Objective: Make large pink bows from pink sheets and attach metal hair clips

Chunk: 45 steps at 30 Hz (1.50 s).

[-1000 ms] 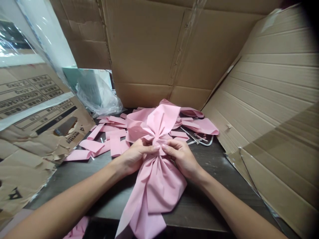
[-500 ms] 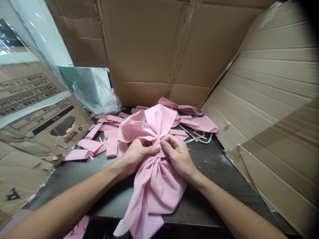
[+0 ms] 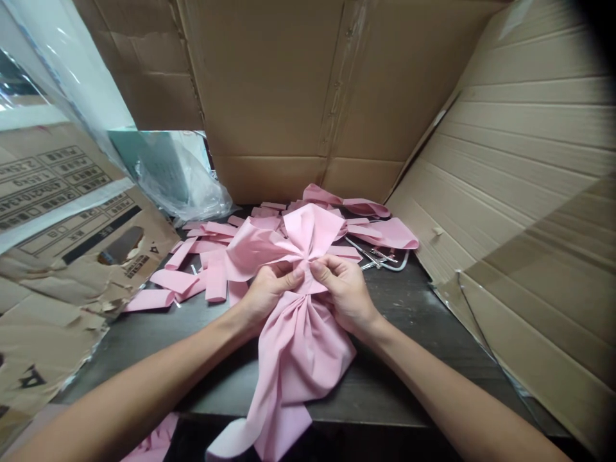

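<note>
A large pink fabric bow (image 3: 308, 346) is gathered at its middle, its loops fanning upward and its lower part draping over the table's front edge. My left hand (image 3: 272, 289) pinches the gathered centre from the left, thumb on top. From the right, my right hand (image 3: 344, 289) pinches the same centre between thumb and curled fingers. The two thumbs are close together with a small gap between them. Fingers behind the fabric are partly hidden.
Pink fabric strips (image 3: 216, 279) lie scattered behind and left on the dark table (image 3: 404, 391). Metal clips (image 3: 382, 258) sit at the back right. Cardboard walls (image 3: 274, 83) stand behind and on both sides. A clear plastic bag (image 3: 202, 192) is at the back left.
Both thumbs have drawn slightly apart at the bow's centre. The fabric has shifted slightly up, and its lower tail has swung a little left.
</note>
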Each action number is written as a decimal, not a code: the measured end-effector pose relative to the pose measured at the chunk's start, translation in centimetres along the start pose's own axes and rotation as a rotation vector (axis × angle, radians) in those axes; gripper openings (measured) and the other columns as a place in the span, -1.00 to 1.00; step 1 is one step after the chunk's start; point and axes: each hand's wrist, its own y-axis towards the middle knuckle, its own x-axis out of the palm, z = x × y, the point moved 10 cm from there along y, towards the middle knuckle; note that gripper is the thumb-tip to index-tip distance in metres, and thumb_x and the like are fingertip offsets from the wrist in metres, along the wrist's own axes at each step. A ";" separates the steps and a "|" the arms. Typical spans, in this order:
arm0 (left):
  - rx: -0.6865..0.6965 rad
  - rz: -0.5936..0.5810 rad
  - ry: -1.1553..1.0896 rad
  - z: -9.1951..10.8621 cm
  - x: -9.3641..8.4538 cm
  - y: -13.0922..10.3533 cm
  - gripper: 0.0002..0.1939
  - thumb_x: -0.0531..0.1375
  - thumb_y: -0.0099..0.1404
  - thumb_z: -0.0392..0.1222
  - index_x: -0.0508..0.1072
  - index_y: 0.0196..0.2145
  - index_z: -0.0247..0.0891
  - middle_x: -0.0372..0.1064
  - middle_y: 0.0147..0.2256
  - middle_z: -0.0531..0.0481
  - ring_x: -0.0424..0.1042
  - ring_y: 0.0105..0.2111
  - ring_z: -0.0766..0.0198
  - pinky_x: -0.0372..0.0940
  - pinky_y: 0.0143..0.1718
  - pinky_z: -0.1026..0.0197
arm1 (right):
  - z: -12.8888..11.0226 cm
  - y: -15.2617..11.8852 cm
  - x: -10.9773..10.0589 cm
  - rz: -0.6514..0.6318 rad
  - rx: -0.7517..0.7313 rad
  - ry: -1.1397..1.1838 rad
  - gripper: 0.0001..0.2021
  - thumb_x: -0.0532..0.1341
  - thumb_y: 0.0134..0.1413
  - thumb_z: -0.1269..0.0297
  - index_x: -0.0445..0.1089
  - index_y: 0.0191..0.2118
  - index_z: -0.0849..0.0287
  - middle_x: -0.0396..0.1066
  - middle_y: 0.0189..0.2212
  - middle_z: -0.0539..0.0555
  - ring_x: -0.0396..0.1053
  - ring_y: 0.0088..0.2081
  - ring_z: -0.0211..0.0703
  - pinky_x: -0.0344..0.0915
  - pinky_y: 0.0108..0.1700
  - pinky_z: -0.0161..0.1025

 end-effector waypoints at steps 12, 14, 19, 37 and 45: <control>-0.178 -0.015 -0.092 -0.8 0.3 -0.7 -0.71 0.35 0.07 -0.31 0.53 -0.21 -0.43 0.53 -0.35 -0.19 0.53 -0.35 0.08 0.40 -0.19 0.07 | 0.3 0.2 0.1 -0.140 0.133 -0.016 -0.67 0.46 -0.21 0.18 0.32 -0.44 0.20 0.20 -0.66 -0.17 0.06 -0.73 -0.49 -0.05 -0.71 -0.50; -0.230 -0.006 -0.131 -1.6 0.1 -0.9 -0.73 0.35 0.08 -0.29 0.53 -0.23 -0.43 0.53 -0.34 -0.21 0.53 -0.30 0.06 0.39 -0.15 0.06 | 0.6 0.0 0.4 -0.156 0.176 0.001 -0.65 0.46 -0.22 0.17 0.29 -0.46 0.20 0.19 -0.69 -0.18 0.07 -0.74 -0.48 -0.10 -0.73 -0.52; -0.346 -0.090 -0.221 -3.2 1.0 -1.5 -0.71 0.36 0.06 -0.22 0.53 -0.27 -0.43 0.53 -0.35 -0.24 0.53 -0.24 -0.01 0.38 -0.10 0.04 | 1.7 -0.3 1.0 -0.245 0.300 0.077 -0.64 0.45 -0.18 0.18 0.25 -0.48 0.20 0.20 -0.70 -0.17 0.03 -0.75 -0.51 -0.14 -0.74 -0.56; -0.020 0.162 0.151 0.6 -1.3 -0.8 -0.72 0.40 0.03 -0.20 0.56 -0.28 -0.36 0.53 -0.35 -0.12 0.48 -0.41 0.23 0.36 -0.30 0.21 | 0.1 0.3 0.1 -0.164 0.150 -0.018 -0.69 0.44 -0.18 0.16 0.33 -0.45 0.22 0.20 -0.70 -0.16 0.02 -0.75 -0.49 -0.13 -0.76 -0.50; 0.051 0.158 0.523 2.7 -1.0 -0.9 -0.83 0.35 0.05 -0.24 0.60 -0.36 -0.35 0.47 -0.43 -0.04 0.37 -0.44 0.35 0.23 -0.42 0.36 | -2.2 0.4 -0.2 -0.072 -0.096 -0.374 -0.76 0.37 -0.13 0.20 0.36 -0.49 0.23 0.31 -0.60 -0.04 0.19 -0.60 -0.33 0.11 -0.59 -0.37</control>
